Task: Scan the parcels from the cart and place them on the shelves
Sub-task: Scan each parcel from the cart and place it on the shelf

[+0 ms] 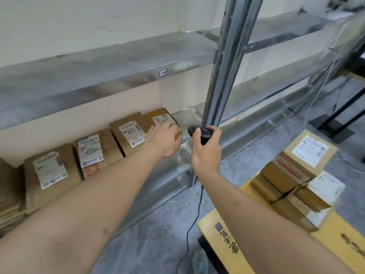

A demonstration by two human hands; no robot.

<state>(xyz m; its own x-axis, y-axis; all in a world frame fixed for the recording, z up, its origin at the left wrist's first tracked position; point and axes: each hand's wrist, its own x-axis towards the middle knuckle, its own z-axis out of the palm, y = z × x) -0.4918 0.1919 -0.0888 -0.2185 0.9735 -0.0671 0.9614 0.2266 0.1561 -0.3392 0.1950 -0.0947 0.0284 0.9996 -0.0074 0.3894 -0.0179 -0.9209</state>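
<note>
While left hand rests flat, fingers spread, on rightmost cardboard parcel, low steel shelf, right hand gripping rounded black scanner just right.

Both forearms are bare from the lower picture edge up to the wrists, with no sleeve, cuff, watch, band or glove on either one. The left hand wears no ring that can be seen on its back or fingers, and well behind this grip, low on the underside of the forearm near the elbow, sits a small dark oval mark. The right hand is likewise bare of jewellery, its nails look short and unpainted, and the forearm behind this grip shows only fine hair.
</note>
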